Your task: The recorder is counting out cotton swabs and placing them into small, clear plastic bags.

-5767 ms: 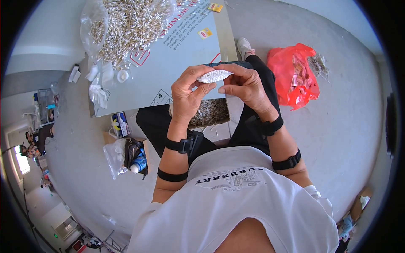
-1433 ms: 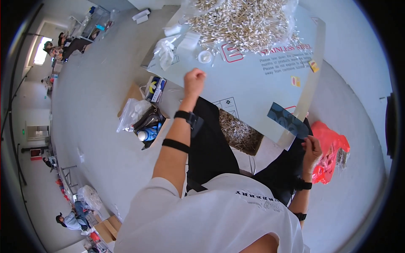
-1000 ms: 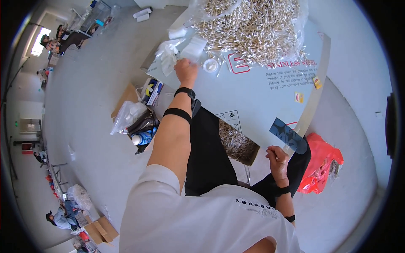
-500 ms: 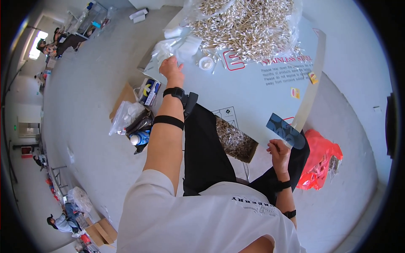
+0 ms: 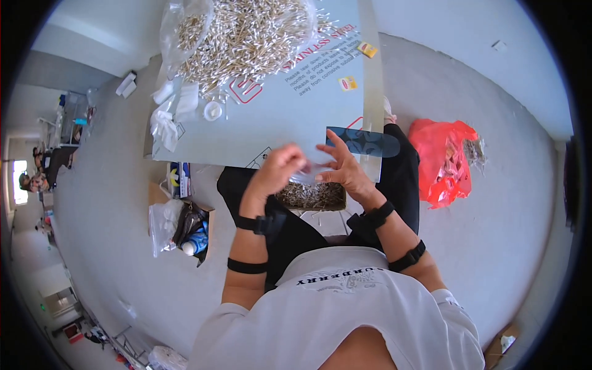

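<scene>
Closest to my viewpoint, the left hand point(image 5: 277, 169) has come back from the table's left side and now works beside the right hand point(image 5: 345, 172), both just in front of the table point(image 5: 271, 126)'s near edge. Between them is the work itself, a thin clear plastic bag point(image 5: 307, 175); I judge it came from the supply over there, so a fresh one is in play. I read the left fingertips as pinched together on it, though blur softens that; the right fingers stand spread, thumb apart, and I can't tell whether they touch the plastic. Under the hands, below the table's front edge, sits an open box of swabs point(image 5: 313, 196). On the table's near right corner the blue patterned strip point(image 5: 364, 142) is unmoved since a moment ago. At the table's left lie the crumpled clear bags point(image 5: 165, 129), with a white round container point(image 5: 213, 111) further in. Toward the table's far side rises the big swab heap point(image 5: 246, 46).
</scene>
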Tool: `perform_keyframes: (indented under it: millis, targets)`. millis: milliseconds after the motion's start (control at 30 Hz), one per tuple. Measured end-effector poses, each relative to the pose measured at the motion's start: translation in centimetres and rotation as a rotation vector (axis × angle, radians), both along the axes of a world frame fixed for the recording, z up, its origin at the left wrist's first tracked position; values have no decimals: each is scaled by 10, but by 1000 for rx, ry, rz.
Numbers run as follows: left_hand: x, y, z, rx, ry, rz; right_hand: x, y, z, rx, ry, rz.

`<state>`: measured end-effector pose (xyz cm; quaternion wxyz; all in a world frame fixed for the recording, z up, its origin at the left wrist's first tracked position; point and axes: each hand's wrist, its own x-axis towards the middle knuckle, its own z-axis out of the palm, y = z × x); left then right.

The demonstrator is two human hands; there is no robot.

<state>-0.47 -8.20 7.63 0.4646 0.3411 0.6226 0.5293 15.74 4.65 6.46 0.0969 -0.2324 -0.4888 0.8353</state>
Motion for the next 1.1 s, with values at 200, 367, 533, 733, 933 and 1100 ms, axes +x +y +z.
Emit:
perform_keyframes:
  millis: [200,367,533,733,933,1100]
  targets:
    - [60,33,-19,-11,-182,358,19,-4,-24,-66,-73,-356]
    - [83,40,-18,-14,-387,369,28,5,-10,42,-41,-710]
    - [106,58,5,-9,-509,461,36,9,-9,15,39,-783]
    - [109,66,0,11,-254,473,40,20,-18,132,-17,-949]
    - [101,68,-4,7,-230,416,74,31,12,964,-48,-484]
    - [87,64,3,2,-59,-30,68,47,-3,822,160,-178]
